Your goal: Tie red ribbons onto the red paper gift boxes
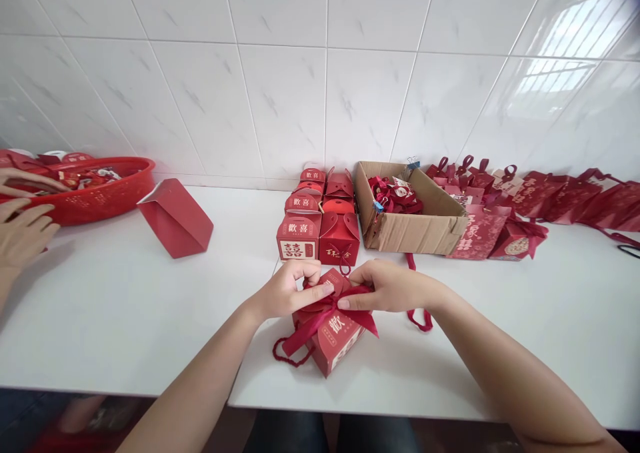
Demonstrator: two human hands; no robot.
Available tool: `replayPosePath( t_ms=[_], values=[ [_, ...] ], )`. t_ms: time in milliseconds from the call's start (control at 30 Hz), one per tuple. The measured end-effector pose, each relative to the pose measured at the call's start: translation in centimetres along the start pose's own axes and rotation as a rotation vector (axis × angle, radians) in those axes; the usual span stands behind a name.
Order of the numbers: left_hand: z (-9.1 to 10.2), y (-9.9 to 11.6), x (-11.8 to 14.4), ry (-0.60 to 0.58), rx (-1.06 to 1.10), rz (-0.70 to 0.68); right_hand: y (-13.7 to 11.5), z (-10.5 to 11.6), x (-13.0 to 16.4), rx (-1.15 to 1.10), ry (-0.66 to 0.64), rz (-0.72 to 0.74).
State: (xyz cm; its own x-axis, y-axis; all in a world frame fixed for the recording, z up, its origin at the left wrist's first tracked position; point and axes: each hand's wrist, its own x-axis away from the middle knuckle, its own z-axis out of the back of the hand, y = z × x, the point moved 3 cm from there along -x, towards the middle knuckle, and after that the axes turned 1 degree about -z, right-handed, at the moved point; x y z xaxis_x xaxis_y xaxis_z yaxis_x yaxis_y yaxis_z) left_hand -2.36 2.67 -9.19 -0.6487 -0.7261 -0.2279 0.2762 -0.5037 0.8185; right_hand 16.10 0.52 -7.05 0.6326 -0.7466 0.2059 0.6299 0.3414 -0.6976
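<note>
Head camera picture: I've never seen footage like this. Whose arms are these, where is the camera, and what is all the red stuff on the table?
The camera sits on a person's head and looks down at their bare arms. The left hand and right hand pinch a dark red ribbon bow atop a small red paper gift box on the white table. Behind stand finished red boxes, a brown cardboard carton and red gift bags. At far left, another person's hands rest by a red plastic basket.
</note>
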Motion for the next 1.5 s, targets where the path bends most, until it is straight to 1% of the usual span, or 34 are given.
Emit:
replayPosePath(
  t_ms=[100,300,400,467,633,767,867,1067,1233,1367,1500],
  values=[
    [-0.3,0.0,0.0,0.019,0.011,0.022,-0.1,0.3,0.1,-0.101,0.028,0.029],
    [-0.9,0.3,0.1,0.039,0.003,0.077,-0.4,0.3,-0.1,-0.229,0.013,0.101],
    [-0.9,0.3,0.0,0.027,-0.012,0.090,-0.2,0.4,-0.4,-0.231,0.057,0.079],
    [-0.9,0.2,0.0,0.011,-0.010,0.094,0.1,0.4,-0.5,-0.223,0.064,0.053],
    [-0.9,0.0,0.0,-0.036,0.026,0.092,0.8,0.9,-0.9,-0.240,0.016,-0.007],
    [-0.8,-0.1,0.1,-0.045,0.044,0.113,1.2,1.3,-1.1,-0.283,-0.027,-0.007],
    [-0.6,-0.3,0.2,-0.029,0.055,0.138,1.3,1.4,-1.2,-0.320,-0.061,0.004],
    [-0.3,-0.4,0.0,0.029,0.150,0.121,0.9,1.6,-0.9,-0.434,-0.013,0.069],
    [-0.1,-0.2,-0.1,0.109,0.255,0.135,0.1,1.5,-0.4,-0.426,-0.007,0.080],
    [-0.1,-0.5,0.0,0.152,0.274,0.173,0.1,1.9,0.2,-0.375,-0.024,0.049],
    [-0.3,-0.4,0.0,0.122,0.246,0.173,0.3,2.4,0.9,-0.274,-0.087,0.027]
  ],
)
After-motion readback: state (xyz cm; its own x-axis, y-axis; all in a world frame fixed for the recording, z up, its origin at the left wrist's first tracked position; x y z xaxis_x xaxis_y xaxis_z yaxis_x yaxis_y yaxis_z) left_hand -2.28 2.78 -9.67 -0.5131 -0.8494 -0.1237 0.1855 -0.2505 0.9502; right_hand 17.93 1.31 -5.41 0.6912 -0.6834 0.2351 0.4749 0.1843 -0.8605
